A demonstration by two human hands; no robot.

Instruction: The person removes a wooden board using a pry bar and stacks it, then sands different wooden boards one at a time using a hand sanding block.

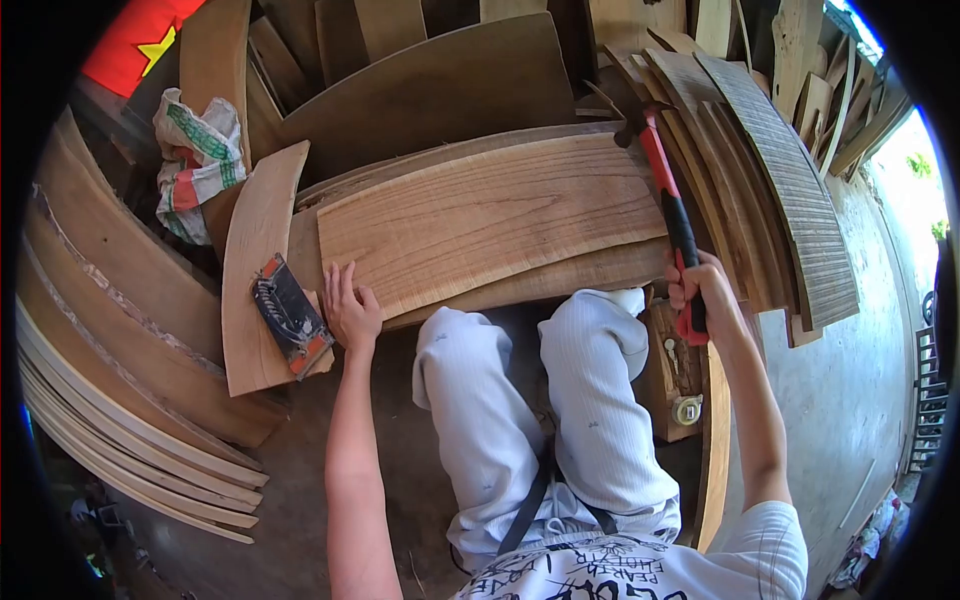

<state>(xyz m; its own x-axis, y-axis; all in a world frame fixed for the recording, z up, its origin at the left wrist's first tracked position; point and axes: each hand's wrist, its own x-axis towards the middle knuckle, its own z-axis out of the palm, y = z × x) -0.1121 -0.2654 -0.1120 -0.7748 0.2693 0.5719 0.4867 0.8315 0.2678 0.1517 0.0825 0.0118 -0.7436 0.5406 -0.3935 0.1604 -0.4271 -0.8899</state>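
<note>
My right hand (700, 290) is wrapped round the black and red handle of a hammer (668, 185), whose dark head lies over the right end of a wooden board (490, 210). At the board's left end rests my left hand (352, 305), its fingers spread on the wood near the lower left corner. Just left of that hand a black and orange tool with a coiled spring (290, 318) lies on a paler plank (262, 250). Another board shows beneath the front edge of the main one.
Stacked planks (740, 180) stand at the right, with a wooden block (675, 370) and a tape measure (687, 410) below them. Long curved boards (130, 300) fill the left. A white and green sack (200, 150) sits at the upper left. More wood leans behind.
</note>
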